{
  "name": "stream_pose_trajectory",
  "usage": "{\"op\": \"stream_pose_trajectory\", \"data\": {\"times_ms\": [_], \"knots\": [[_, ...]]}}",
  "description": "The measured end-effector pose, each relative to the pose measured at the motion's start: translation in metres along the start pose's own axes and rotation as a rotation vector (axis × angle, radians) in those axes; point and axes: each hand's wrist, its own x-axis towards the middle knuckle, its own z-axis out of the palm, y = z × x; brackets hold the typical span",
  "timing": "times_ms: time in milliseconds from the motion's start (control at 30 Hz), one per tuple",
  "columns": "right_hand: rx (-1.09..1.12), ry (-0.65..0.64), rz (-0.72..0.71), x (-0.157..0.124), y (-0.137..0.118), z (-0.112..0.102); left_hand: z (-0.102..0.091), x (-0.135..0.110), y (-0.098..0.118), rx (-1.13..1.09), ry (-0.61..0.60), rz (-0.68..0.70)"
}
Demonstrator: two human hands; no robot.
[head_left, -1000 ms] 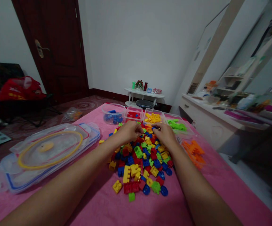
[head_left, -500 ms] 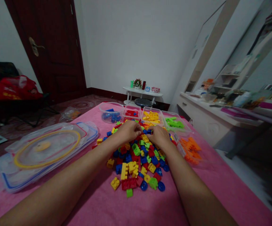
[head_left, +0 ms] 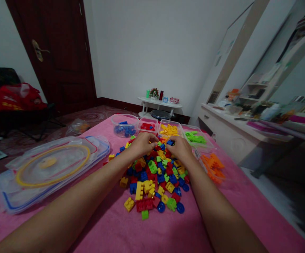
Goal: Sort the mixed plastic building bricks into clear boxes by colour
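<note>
A heap of toy building blocks (head_left: 152, 167) in red, yellow, blue and green lies on a pink cloth (head_left: 131, 232). Over the heap's far left part is my left hand (head_left: 144, 143), its fingers curved and apart with nothing visible between them. My right hand (head_left: 180, 148) is closed at the heap's far right, with a blue block (head_left: 170, 142) at its fingertips. Behind the hands stand clear containers: a round one (head_left: 112, 121) with blue blocks, then others holding red blocks (head_left: 147, 127), yellow blocks (head_left: 169, 130) and green blocks (head_left: 195, 137).
Orange blocks (head_left: 212, 167) sit in a clear container at the right. Stacked clear lids (head_left: 54, 168) lie on the left side of the cloth. A cluttered white dresser (head_left: 221, 123) stands to the right, and a low white table (head_left: 159, 102) by the wall.
My right hand has lifted slightly and now shows a blue block at its fingertips. My left hand has risen a little, and its thumb and fingers have spread apart.
</note>
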Motion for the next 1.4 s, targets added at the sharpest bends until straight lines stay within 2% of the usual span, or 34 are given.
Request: {"op": "stream_pose_trajectory", "data": {"times_ms": [33,100,200,267,367,500,600,733,800,967,1133,1267,1400], "knots": [[0.046,-0.044,-0.031,0.001,0.0,-0.007,-0.001,0.0,0.0,-0.026,-0.055,0.005],[0.13,-0.179,-0.131,0.001,0.0,-0.022,-0.005,-0.003,0.002,-0.101,-0.247,0.038],[0.203,-0.44,-0.312,-0.004,-0.001,-0.041,-0.009,-0.01,0.011,-0.164,-0.542,0.18],[0.215,-0.531,-0.368,-0.007,-0.002,-0.048,-0.01,-0.017,0.02,-0.129,-0.594,0.293],[0.188,-0.5,-0.339,-0.007,0.001,-0.05,-0.006,-0.025,0.035,0.012,-0.555,0.384],[0.13,-0.466,-0.319,-0.004,0.004,-0.049,0.005,-0.03,0.045,0.247,-0.52,0.389],[0.111,-0.487,-0.329,-0.004,0.004,-0.05,0.008,-0.029,0.042,0.294,-0.499,0.354],[0.12,-0.469,-0.311,-0.005,0.001,-0.053,0.006,-0.022,0.029,0.126,-0.495,0.238],[0.119,-0.443,-0.302,-0.005,0.0,-0.055,0.006,-0.017,0.021,0.051,-0.453,0.181],[0.141,-0.382,-0.263,-0.005,-0.001,-0.056,0.006,-0.005,0.003,-0.035,-0.273,0.073],[0.146,-0.426,-0.284,-0.008,-0.005,-0.052,0.003,0.003,-0.011,-0.153,-0.047,-0.005],[0.061,-0.421,-0.293,-0.012,-0.016,-0.044,-0.002,0.004,-0.014,-0.343,-0.025,-0.174],[-0.103,-0.289,-0.179,-0.017,-0.028,-0.031,-0.006,0.003,-0.007,-0.67,-0.036,-0.37]]}}
